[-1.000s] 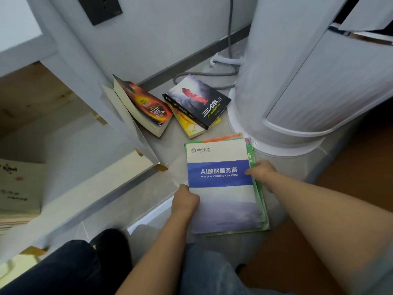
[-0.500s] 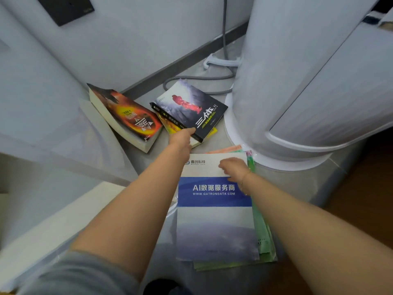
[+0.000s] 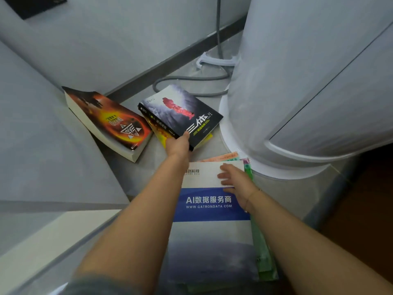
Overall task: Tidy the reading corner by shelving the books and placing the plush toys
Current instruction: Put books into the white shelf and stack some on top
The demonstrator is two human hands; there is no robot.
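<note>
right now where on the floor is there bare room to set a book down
One bare patch of floor lies between the orange book, the left hand gripping the dark book, and the blue-banded booklet under the right hand. Another lies past the dark book, but the grey cable loops there. Beside the white appliance base it is crowded.

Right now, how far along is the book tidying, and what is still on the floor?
Nothing visible looks shelved yet. In hand: the left hand grips the near corner of the dark book, which lies on a yellow book; the right hand rests flat on the blue-and-white booklet topping a stack. Left: those, plus the orange book lying by the wall. No plush toys are in view.
</note>
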